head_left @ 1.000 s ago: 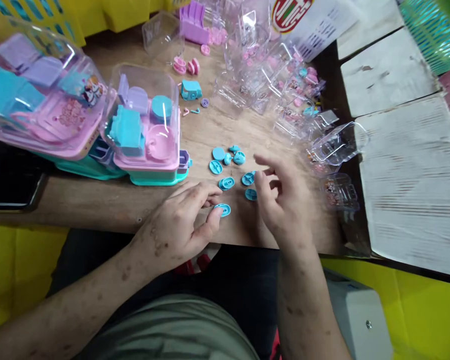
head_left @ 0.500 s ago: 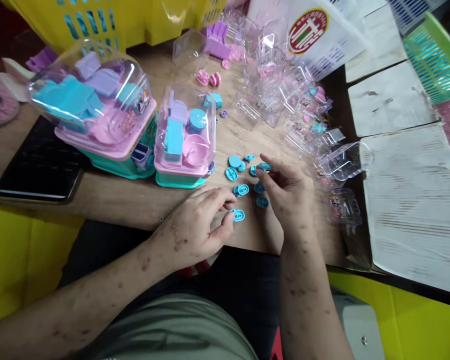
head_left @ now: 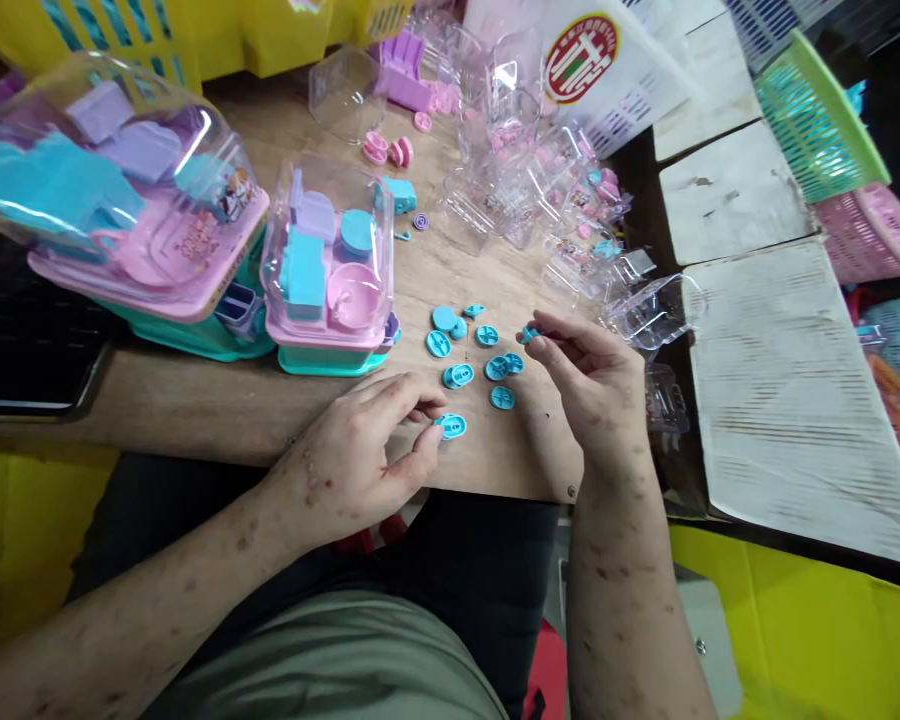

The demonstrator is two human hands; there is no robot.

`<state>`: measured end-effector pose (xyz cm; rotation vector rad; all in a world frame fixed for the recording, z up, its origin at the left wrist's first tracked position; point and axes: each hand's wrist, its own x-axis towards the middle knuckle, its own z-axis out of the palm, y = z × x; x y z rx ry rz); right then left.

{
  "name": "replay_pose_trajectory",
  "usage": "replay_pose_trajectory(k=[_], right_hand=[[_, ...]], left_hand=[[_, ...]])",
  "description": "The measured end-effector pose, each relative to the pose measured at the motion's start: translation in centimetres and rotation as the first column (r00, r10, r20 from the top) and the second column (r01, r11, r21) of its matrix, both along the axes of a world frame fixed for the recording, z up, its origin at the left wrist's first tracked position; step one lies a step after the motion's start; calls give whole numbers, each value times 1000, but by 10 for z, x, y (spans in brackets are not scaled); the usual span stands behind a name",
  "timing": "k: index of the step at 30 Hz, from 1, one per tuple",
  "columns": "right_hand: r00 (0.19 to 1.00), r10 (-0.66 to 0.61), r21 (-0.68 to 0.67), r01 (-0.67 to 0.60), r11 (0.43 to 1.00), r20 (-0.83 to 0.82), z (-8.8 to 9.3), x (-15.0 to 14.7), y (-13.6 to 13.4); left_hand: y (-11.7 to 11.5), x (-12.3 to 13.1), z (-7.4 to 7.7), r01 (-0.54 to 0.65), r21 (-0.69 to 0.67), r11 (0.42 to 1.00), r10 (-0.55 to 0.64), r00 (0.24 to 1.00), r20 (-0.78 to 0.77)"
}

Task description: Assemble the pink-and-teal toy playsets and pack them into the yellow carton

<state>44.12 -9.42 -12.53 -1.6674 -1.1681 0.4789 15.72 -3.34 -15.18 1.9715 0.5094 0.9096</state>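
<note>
My left hand [head_left: 379, 440] rests low over the table's front edge, thumb and finger closed on the end of an oval blue plastic piece [head_left: 454, 427]. Raised a little to the right, my right hand [head_left: 592, 370] pinches a small blue plastic piece [head_left: 529, 334], mostly hidden by the fingertips. Between the hands lie several round blue plastic discs, among them a ribbed disc [head_left: 502, 398] and a smooth disc [head_left: 443, 318]. Another oval blue piece [head_left: 461, 375] lies just above my left fingertips, overlapping a disc.
Two clear-domed toy sets, a large one [head_left: 157, 260] and a small one [head_left: 330, 330], stand on the left beside a black phone [head_left: 30, 330]. Clear plastic shells [head_left: 472, 205] pile up at the back right. A yellow basket [head_left: 270, 40] and white basket [head_left: 645, 75] stand behind; cardboard [head_left: 787, 400] lies right.
My right hand has drawn back to the right from the discs, with the small blue piece in its fingertips. My left hand keeps its grip. The whole view has shifted slightly.
</note>
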Motion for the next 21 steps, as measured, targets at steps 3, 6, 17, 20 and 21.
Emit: replay_pose_trajectory(k=[3, 6, 17, 20, 21], right_hand=[[992, 16, 2, -17, 1000, 123, 0, 6, -11], [980, 78, 1, -80, 997, 184, 4, 8, -17], [977, 113, 30, -120, 992, 181, -10, -7, -49], [968, 110, 48, -123, 991, 224, -18, -7, -49], [967, 104, 55, -120, 991, 232, -21, -6, -49]], left_hand=[[0, 1, 0, 4, 24, 1000, -4, 1000, -24], [0, 3, 0, 6, 52, 999, -3, 999, -44], [-2, 3, 1, -2, 92, 996, 14, 992, -124], [-3, 4, 2, -4, 104, 995, 17, 992, -122], [-3, 4, 2, -8, 106, 994, 21, 993, -119]])
